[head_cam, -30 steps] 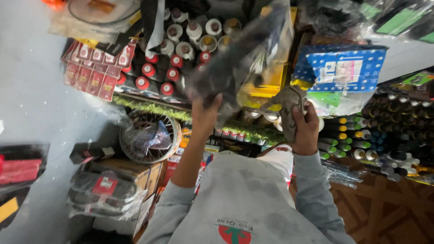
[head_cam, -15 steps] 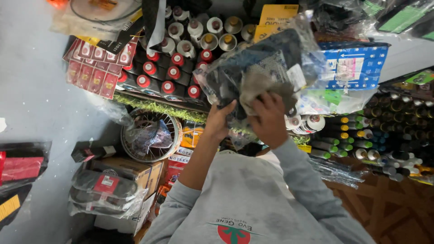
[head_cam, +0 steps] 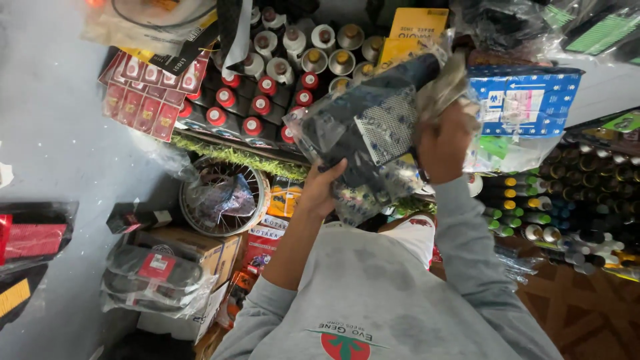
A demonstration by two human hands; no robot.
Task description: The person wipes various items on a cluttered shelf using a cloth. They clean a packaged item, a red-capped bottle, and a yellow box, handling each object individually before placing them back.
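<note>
Nearest the camera is the grey sweatshirt of the person, with both arms raised away from the body toward the stock. The left sleeve is pushed up and the bare forearm runs up toward 12 o'clock to the left hand; the right arm, sleeved in grey, climbs at 1 o'clock to the right hand.

What has changed over the last second: the clear plastic bag of dark parts was held high in the left hand alone while the right hand held something small off at 3 o'clock. Now the right hand has come across and closed on the bag's upper right end, and the bag has swung round to lie slanted between both hands. So the work in hand reads as turning the bag over for a look, with two hands sharing its weight.

The left grip is curled under the bag's lower left corner, fingers wrapped on the plastic, thumb side toward the camera. The right grip is bunched tight round the gathered plastic at the top, knuckles up.

Beyond the hands, at 11 o'clock, stand red-capped bottles. At 9 o'clock a spoked wheel lies wrapped in plastic. At 2 o'clock sits a blue box, and rows of dark spray cans fill 3 o'clock.
</note>
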